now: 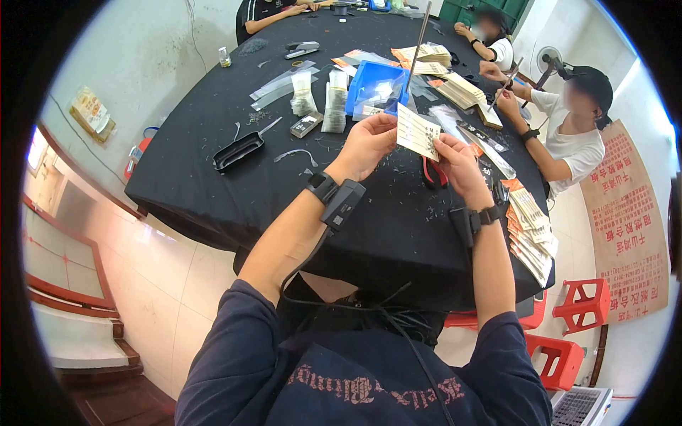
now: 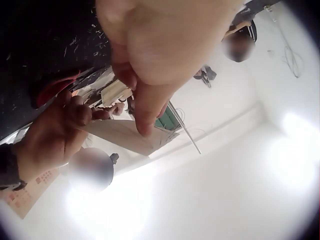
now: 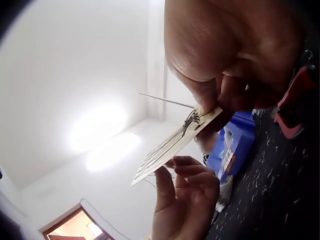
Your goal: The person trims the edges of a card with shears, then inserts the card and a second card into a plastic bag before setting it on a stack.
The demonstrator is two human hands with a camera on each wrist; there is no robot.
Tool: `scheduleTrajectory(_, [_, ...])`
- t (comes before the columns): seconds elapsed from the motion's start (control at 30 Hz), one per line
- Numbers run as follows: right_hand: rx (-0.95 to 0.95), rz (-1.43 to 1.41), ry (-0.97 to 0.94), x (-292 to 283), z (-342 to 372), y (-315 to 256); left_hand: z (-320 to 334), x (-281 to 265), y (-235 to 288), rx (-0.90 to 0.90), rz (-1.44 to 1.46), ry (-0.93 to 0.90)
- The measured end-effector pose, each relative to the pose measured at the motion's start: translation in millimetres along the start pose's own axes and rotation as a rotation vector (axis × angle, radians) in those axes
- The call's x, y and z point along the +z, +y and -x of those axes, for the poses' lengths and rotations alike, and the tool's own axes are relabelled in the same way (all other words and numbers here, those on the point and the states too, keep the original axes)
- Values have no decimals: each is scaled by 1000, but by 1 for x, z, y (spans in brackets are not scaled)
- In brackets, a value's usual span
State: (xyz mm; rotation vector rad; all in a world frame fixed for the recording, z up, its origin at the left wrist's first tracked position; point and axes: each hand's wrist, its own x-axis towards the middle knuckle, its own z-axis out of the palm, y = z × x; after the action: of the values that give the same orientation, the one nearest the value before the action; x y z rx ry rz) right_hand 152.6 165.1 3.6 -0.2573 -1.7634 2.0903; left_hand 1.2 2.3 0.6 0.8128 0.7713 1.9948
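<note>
A cream printed card point(image 1: 418, 132) is held up over the near part of the black table. The left hand point(image 1: 366, 147) pinches its left edge and the right hand point(image 1: 460, 165) pinches its lower right corner. In the right wrist view, thin dark strands run along the card point(image 3: 167, 145) and bunch near the right hand's thumb point(image 3: 205, 100); the left hand point(image 3: 185, 200) is at the far end. The left wrist view shows the card point(image 2: 120, 135) between the left hand point(image 2: 155, 55) and right hand point(image 2: 50, 137).
Beyond the hands are a blue bin point(image 1: 362, 78), a thin upright metal rod point(image 1: 419, 42) and bundles of clear strips point(image 1: 335, 103). Red-handled pliers point(image 1: 435, 176) lie under the hands. Card stacks point(image 1: 529, 231) sit at right, a black tray point(image 1: 239, 150) at left. Other people sit around the table.
</note>
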Motion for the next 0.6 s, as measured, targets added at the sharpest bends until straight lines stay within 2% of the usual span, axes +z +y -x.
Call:
scheduleTrajectory(0.1, [10,-70,68,3,2,-3,-4,-11,0,78,-183,95])
scheduleTrajectory(0.2, [-13,-46,92,-4,1,-4,-6,-16,9,111,-245,254])
scheduleTrajectory(0.23, [-12,-40,79,-7,1,-3,-5,-16,13,101,-197,253])
scheduleTrajectory(0.33, [1,-18,49,-10,-1,-2,2,-4,26,65,-76,99])
scheduleTrajectory(0.43, [31,-2,33,-6,0,-3,2,5,18,58,-115,9])
scheduleTrajectory(0.6, [88,-50,21,3,4,-6,-1,-4,11,53,16,-72])
